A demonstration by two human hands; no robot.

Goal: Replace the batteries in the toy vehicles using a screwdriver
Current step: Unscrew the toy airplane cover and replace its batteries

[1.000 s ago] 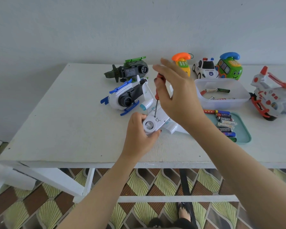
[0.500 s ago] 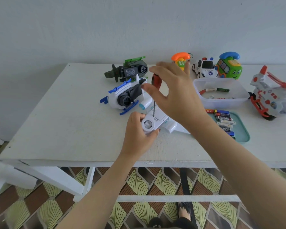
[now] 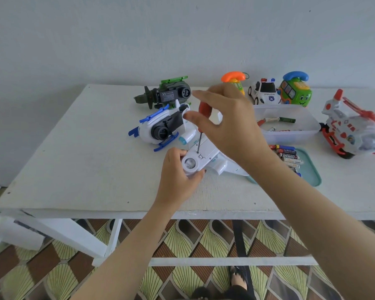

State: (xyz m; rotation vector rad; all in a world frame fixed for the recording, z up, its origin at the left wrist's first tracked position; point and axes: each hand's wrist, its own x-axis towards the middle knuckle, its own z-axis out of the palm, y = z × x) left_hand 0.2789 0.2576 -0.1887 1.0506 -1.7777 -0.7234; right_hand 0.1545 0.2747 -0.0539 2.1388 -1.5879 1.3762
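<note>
A white toy plane point(image 3: 206, 158) lies belly-up at the middle of the white table point(image 3: 91, 161). My left hand point(image 3: 178, 176) grips its round nose end. A screwdriver point(image 3: 200, 135) with a red handle stands upright, its tip in a screw on the plane's battery cover. My right hand point(image 3: 227, 124) is over the handle, which sits in the crook between thumb and fingers; the thumb and forefinger stretch out to the left. Loose batteries point(image 3: 289, 156) lie on a teal tray point(image 3: 312, 176) to the right.
Behind the plane lie a white-and-blue helicopter point(image 3: 160, 128) and a green helicopter point(image 3: 167, 94). A clear tub point(image 3: 290, 135) with batteries, a police car point(image 3: 264, 92), a green bus phone point(image 3: 294, 92), an orange toy phone point(image 3: 233, 77) and a red-and-white helicopter point(image 3: 351, 131) stand to the right.
My right hand's fingers have loosened from a tight pinch on the red handle and spread out leftwards. The screwdriver stays upright on the same screw. My left hand has not let go.
</note>
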